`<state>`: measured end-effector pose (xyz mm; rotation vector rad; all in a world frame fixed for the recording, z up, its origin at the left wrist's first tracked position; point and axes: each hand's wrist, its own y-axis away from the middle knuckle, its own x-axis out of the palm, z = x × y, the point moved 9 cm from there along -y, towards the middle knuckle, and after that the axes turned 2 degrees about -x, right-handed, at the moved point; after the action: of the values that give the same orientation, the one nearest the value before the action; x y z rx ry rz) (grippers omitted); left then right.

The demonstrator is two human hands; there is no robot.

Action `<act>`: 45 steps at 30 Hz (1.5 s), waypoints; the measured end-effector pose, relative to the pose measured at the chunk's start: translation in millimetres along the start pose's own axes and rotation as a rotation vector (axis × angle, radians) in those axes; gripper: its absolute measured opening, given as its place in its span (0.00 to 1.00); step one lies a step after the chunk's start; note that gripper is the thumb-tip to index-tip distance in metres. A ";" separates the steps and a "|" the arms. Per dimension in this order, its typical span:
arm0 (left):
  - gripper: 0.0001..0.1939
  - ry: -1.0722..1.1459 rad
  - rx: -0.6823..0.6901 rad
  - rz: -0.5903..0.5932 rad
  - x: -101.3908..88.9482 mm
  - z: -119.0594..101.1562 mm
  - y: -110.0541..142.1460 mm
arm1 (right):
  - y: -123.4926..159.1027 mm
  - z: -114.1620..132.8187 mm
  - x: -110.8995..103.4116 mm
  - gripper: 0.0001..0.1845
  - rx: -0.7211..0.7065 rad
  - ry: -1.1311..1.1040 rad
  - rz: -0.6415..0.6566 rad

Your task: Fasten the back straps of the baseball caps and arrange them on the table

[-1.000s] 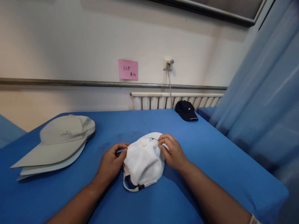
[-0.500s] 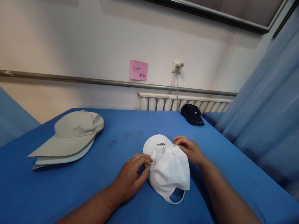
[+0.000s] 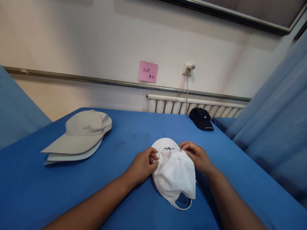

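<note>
Holds soft white fabric cap (image 3: 176, 174) in narrow grip of left hand (image 3: 142, 165) and right hand (image 3: 198, 157), with left shifted toward curved brim (image 3: 163, 142).

Wall frame (image 3: 227, 16) cut off above

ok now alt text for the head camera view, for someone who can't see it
Left hand and right hand pinch the sides of a white cap on a blue-covered table. Stacked caps, a light grey one on top, lie at left; a navy cap lies far right.
</note>
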<state>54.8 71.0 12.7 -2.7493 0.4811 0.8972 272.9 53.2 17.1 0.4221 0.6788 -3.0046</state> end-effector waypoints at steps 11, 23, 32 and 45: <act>0.23 -0.097 0.081 0.129 -0.5 -4.2 1.2 | 0.3 -0.4 0.1 0.06 0.003 0.009 0.007; 0.29 -0.870 0.302 0.250 41.8 -33.5 0.9 | 2.8 -15.6 4.5 0.06 0.073 -0.027 0.037; 0.27 -0.799 0.364 0.291 41.0 -27.4 2.8 | 2.6 -15.1 3.9 0.06 0.075 -0.062 0.026; 0.33 0.295 0.000 -0.133 -34.2 10.0 -11.2 | 1.4 -1.1 2.9 0.07 0.071 -0.213 -0.020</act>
<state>27.5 92.6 26.4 -2.8855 0.3393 0.4623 270.5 52.5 14.9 0.0946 0.5635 -3.0381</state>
